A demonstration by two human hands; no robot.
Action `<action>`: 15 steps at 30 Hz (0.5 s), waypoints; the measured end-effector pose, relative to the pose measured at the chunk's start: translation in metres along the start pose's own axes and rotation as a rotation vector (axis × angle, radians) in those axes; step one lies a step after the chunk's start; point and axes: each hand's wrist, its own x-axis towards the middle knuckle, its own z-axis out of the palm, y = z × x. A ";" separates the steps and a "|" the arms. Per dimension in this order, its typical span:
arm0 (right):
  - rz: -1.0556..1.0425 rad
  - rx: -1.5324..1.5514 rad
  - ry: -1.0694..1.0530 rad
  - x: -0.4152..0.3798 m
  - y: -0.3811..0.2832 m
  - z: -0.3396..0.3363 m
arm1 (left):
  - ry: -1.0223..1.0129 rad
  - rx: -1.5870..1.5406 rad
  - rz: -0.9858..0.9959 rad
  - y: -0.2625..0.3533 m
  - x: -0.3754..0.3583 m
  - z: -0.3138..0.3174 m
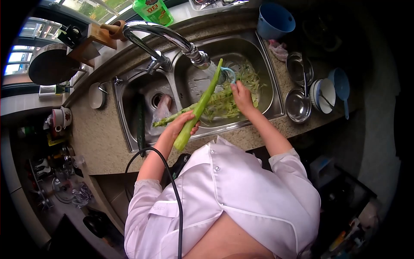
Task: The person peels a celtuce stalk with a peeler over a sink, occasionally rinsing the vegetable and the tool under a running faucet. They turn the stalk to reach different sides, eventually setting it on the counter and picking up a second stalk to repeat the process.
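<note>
1. The left hand (185, 121) wraps the green stem (208, 95) by its thick near end; the stem slants across the sink (274, 84). A firm hold should stop rolling.
2. The right hand (243, 96), apart, grips a blue peeler (233, 74) beside the far tip; light strokes away from the left hand seem safest.
3. Peelings (224, 110) litter the sink's right side.
4. Speckled desk (88, 129) surrounds it.
5. Farther: running faucet (159, 29), green bottle (153, 12), window (101, 11).

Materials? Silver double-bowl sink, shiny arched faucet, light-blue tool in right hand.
Silver double-bowl sink: probably stainless steel, satin; grey with soft reflections.
Shiny arched faucet: likely chromed metal, polished; sharp highlights.
Light-blue tool in right hand: perhaps plastic, from its even opaque colour; finish too small to tell.
</note>
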 end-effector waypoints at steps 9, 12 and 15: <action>0.215 -0.406 -0.163 0.066 0.035 -0.008 | -0.078 -0.006 -0.019 -0.002 -0.014 0.014; 0.361 -0.205 -0.243 0.087 0.083 0.003 | -0.025 0.042 0.005 -0.001 -0.018 0.015; 0.635 0.512 -0.330 0.072 0.043 0.001 | -0.057 0.005 0.023 0.000 -0.014 0.014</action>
